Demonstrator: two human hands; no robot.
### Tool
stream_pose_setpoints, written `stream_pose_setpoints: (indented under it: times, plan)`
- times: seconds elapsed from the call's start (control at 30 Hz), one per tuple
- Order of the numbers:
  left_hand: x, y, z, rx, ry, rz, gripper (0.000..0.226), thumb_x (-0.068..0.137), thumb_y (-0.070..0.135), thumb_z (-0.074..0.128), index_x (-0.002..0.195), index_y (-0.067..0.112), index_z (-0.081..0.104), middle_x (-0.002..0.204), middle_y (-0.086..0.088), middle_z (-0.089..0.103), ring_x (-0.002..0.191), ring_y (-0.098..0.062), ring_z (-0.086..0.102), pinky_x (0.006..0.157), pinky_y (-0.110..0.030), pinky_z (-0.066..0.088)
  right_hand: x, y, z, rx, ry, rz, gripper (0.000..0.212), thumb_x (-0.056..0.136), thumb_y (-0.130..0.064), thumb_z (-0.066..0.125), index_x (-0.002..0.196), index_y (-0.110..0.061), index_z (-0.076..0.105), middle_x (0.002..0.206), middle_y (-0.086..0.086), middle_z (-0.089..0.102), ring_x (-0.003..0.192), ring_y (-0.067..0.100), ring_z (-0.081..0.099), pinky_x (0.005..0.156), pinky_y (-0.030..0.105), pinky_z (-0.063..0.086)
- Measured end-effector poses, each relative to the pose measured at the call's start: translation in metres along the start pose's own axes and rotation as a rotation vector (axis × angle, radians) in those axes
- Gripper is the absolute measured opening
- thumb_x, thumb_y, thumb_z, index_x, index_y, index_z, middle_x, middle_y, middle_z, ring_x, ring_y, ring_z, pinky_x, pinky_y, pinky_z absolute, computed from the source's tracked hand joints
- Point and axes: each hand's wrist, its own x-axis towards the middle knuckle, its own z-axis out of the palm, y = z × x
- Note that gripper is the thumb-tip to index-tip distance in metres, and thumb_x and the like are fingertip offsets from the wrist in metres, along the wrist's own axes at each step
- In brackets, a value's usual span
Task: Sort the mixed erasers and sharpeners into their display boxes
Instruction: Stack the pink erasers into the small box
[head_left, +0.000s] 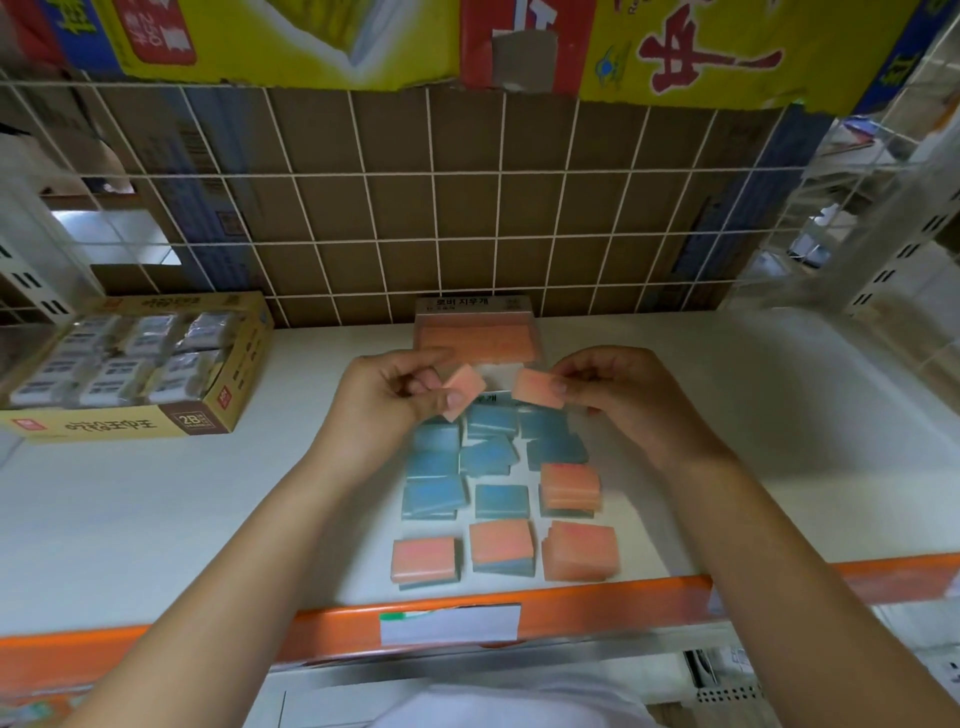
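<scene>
My left hand (395, 397) pinches one pink eraser (464, 391), my right hand (618, 395) another (537, 388); the pink display box (475, 340) lies just beyond, squarely between them on the shelf (779, 415).

Stationery shop aisle, retail shelving. White shelf board with orange front rail (571, 605) carrying a white paper price label (450, 623). White wire grid back panel (467, 239). Yellow-brown cardboard display box of wrapped erasers (130, 364) at left. Printed yellow cartons (291, 36) stocked overhead.
</scene>
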Motion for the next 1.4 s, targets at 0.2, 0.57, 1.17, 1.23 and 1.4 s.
stream_pose_setpoints:
  times: [0.2,0.57,1.17,1.23,1.4]
  plan:
    - [-0.002,0.01,0.0,-0.125,0.061,0.018,0.025,0.073,-0.004,0.068,0.09,0.013,0.069,0.073,-0.006,0.055,0.059,-0.002,0.049,0.061,-0.01,0.044,0.0,-0.015,0.012,0.107,-0.075,-0.079,0.011,0.079,0.0,0.065,0.084,-0.01,0.067,0.081,0.006,0.065,0.064,-0.004,0.06,0.054,0.007,0.043]
    - [0.008,0.01,-0.003,-0.044,0.055,0.097,0.042,0.076,-0.008,0.064,0.094,0.03,0.063,0.082,-0.002,0.063,0.072,-0.016,0.057,0.072,-0.027,0.048,0.009,-0.021,0.024,0.081,-0.038,-0.118,0.01,0.079,-0.006,0.066,0.084,-0.015,0.065,0.089,0.001,0.066,0.086,0.009,0.063,0.065,0.013,0.05]
    - [0.075,-0.011,-0.006,0.63,-0.268,0.088,0.02,0.081,-0.008,0.06,0.095,0.0,0.071,0.095,-0.005,0.064,0.087,-0.014,0.056,0.082,-0.025,0.044,0.071,0.004,0.046,-0.555,0.017,-0.078,0.01,0.078,-0.01,0.07,0.087,-0.008,0.071,0.08,-0.001,0.064,0.074,0.007,0.055,0.079,0.022,0.043]
    - [0.074,-0.013,-0.005,0.614,-0.304,0.071,0.014,0.082,-0.008,0.058,0.083,-0.002,0.07,0.086,-0.01,0.063,0.074,-0.011,0.058,0.072,-0.024,0.047,0.075,0.007,0.05,-0.659,0.001,-0.112,0.011,0.08,-0.014,0.068,0.089,-0.008,0.071,0.088,0.002,0.068,0.082,0.011,0.059,0.08,0.023,0.041]
    - [0.076,-0.03,-0.005,0.721,-0.241,0.19,0.017,0.082,-0.005,0.053,0.088,0.005,0.066,0.083,-0.009,0.063,0.073,-0.024,0.062,0.068,-0.027,0.048,0.076,0.014,0.054,-0.909,0.047,-0.255,0.015,0.086,-0.021,0.059,0.094,-0.015,0.071,0.097,0.001,0.069,0.097,0.018,0.058,0.091,0.03,0.044]
